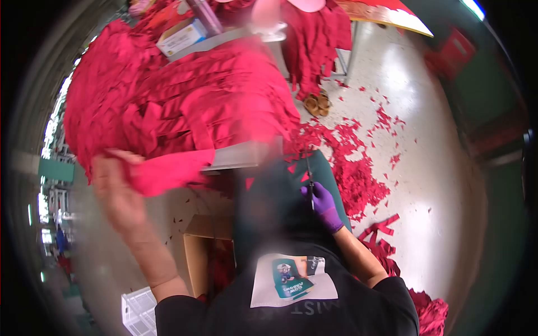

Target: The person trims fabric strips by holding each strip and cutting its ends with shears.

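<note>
Red cloth [185, 95] filled the worktop [238, 157]; scraps [358, 182] lay on the floor [417, 207]. The left grip [114, 190] held a strip [174, 172], the right grip [325, 206] scissors [311, 185].

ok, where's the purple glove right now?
In the head view, right of centre: the purple glove is on the person's right hand, holding a dark tool by the right thigh, left of the red floor scraps.
</note>
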The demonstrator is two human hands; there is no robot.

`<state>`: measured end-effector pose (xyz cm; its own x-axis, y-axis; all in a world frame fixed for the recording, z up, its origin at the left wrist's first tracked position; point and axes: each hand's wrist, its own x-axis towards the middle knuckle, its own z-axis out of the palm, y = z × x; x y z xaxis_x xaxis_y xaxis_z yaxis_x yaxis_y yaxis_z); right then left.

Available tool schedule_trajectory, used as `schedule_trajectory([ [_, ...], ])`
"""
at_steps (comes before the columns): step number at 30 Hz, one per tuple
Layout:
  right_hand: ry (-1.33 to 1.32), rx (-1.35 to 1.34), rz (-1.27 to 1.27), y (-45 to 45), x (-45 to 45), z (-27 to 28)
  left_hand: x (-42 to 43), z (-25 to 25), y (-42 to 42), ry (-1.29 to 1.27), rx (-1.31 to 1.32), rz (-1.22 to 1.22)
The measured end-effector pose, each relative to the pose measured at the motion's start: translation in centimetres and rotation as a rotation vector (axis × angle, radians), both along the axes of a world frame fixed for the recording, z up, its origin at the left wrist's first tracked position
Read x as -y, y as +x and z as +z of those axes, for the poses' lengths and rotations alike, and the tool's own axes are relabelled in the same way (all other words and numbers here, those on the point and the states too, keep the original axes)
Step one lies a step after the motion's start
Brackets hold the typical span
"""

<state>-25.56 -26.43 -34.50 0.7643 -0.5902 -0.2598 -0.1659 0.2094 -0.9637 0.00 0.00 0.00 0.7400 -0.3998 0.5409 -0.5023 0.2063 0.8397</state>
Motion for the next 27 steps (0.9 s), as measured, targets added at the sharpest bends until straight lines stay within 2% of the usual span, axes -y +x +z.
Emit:
schedule_trajectory([
  [1,-0.025,0.015,0.0,0.2,0.1,-0.7,-0.6,0.8,-0.6,0.011,0.023,0.025],
  [3,-0.088,-0.019,0.008,0.0,0.3,-1.1,-6.0,3.9,0.8,-0.26,0.018,0.411],
  [5,-0.092,-0.046,0.018,0.7,0.3,-1.9,-8.8,6.6,2.2,-0.35,0.254,0.803],
  [8,0.066,-0.014,0.021,0.9,-0.1,-0.2,-15.4,7.8,5.6,-0.406,0.421,1.054],
  [11,0.12,0.013,0.01,0.9,-0.2,0.8,-30.6,3.5,14.4,-0.102,0.24,1.051],
  [13,0.144,0.021,0.006,0.8,0.0,0.7,-36.7,-1.6,18.3,0.027,-0.22,1.279],
  [15,0.202,0.029,-0.002,0.6,0.0,-0.2,-40.9,-7.0,21.5,0.335,-0.201,1.467],
  [18,0.073,0.011,0.004,0.5,0.2,-1.7,-33.8,-9.8,21.0,0.324,-0.217,1.425],
  [21,0.056,-0.025,-0.006,0.9,0.3,-2.2,-24.9,-10.0,21.4,0.495,0.078,1.147],
  [23,-0.017,-0.053,0.019,1.3,0.5,-2.9,-16.6,-9.7,21.5,0.42,0.152,0.908],
  [27,-0.077,-0.088,0.0,2.2,0.4,-2.8,4.0,-7.6,12.5,0.544,0.268,0.423],
])
